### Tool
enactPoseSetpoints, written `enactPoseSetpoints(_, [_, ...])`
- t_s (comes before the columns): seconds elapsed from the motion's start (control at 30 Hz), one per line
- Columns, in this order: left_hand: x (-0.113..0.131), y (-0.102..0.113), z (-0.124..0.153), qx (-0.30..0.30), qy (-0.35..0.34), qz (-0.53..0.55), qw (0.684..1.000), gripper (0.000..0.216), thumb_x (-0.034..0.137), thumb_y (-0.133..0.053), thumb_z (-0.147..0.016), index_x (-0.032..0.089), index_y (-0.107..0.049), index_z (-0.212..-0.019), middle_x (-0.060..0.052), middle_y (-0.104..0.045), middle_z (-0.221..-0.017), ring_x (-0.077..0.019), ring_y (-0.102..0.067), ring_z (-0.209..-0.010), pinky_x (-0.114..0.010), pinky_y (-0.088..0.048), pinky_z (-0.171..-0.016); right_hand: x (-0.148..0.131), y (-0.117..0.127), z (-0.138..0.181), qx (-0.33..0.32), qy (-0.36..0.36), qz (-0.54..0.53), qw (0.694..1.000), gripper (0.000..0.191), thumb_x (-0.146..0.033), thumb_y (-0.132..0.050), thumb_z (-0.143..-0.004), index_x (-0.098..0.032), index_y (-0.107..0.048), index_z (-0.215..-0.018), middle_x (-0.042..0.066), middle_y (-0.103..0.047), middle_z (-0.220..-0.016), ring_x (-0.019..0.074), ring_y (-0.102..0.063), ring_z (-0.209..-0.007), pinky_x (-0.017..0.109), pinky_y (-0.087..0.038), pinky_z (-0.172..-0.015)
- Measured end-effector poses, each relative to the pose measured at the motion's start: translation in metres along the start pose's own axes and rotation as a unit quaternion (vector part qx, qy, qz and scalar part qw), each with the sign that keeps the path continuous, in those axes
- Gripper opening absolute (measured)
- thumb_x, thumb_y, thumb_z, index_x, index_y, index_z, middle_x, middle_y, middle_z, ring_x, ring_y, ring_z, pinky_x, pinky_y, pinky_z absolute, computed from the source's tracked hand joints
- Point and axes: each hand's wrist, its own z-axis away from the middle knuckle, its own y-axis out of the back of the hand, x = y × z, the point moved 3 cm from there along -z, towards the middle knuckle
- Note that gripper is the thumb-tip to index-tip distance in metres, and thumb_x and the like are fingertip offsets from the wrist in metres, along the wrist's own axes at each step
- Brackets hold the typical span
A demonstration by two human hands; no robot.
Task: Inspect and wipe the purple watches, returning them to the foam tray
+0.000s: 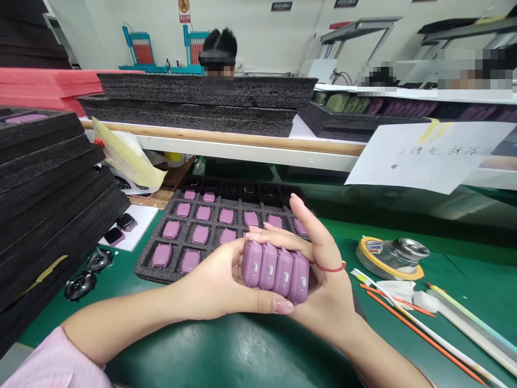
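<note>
Several purple watch cases stand side by side in a row between my hands, above the front of a black foam tray. Their narrow sides, each with a small silvery oval spot, face me. My left hand closes round the row from the left, its thumb lying along the lower front. From the right, my right hand cups the row against its palm; one digit points upward and other fingers pass behind the cases. More purple cases sit in the tray's compartments. My hands hide part of the tray.
Tall black foam stacks rise at left, beside loose round watch parts. To the right are a glass bottle with a metal top, a yellow tape roll and thin sticks. A shelf edge crosses behind; people sit beyond.
</note>
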Motion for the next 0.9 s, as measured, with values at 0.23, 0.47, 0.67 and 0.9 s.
enactPoseSetpoints(0.23, [-0.006, 0.001, -0.002, 0.009, -0.007, 0.029, 1.0, 0.031, 0.023, -0.082, -0.078, 0.02, -0.068, -0.106, -0.001, -0.072, -0.099, -0.0178, -0.07, -0.1, -0.032, -0.054, -0.094, 0.001, 0.0, -0.002, -0.018, 0.015, 0.018, 1.0, 0.1, -0.024, -0.085, -0.079, -0.039, -0.026, -0.158, 0.006, -0.039, -0.162, 0.0271, -0.072, -0.114, 0.041, -0.063, -0.099])
enactPoseSetpoints(0.47, [-0.011, 0.005, -0.001, 0.067, 0.025, -0.02, 0.997, 0.043, 0.023, -0.082, -0.076, 0.018, -0.06, -0.111, -0.007, -0.071, -0.11, -0.0261, -0.068, -0.11, -0.039, -0.055, -0.094, 0.006, -0.001, -0.004, -0.055, -0.044, 0.002, 0.997, 0.101, -0.031, -0.084, -0.079, -0.029, -0.024, -0.16, 0.006, -0.074, -0.126, 0.0265, -0.073, -0.113, 0.041, -0.062, -0.101])
enactPoseSetpoints(0.67, [-0.013, 0.004, -0.002, 0.063, 0.032, -0.023, 0.997, 0.052, 0.023, -0.088, -0.068, 0.02, -0.061, -0.111, -0.006, -0.073, -0.109, -0.0278, -0.07, -0.107, -0.039, -0.058, -0.09, 0.011, 0.0, -0.002, -0.044, -0.123, -0.073, 0.989, 0.113, -0.041, -0.088, -0.073, -0.027, -0.019, -0.161, 0.007, -0.076, -0.121, 0.0275, -0.074, -0.11, 0.043, -0.061, -0.099])
enactPoseSetpoints(0.9, [-0.018, 0.003, -0.005, 0.067, 0.036, -0.065, 0.995, 0.058, 0.031, -0.089, -0.068, 0.021, -0.061, -0.118, -0.004, -0.072, -0.107, -0.0248, -0.069, -0.103, -0.038, -0.057, -0.09, 0.015, 0.0, 0.003, -0.034, -0.113, -0.094, 0.989, 0.115, -0.029, -0.09, -0.07, -0.032, -0.019, -0.16, 0.002, -0.075, -0.121, 0.024, -0.073, -0.113, 0.041, -0.057, -0.105])
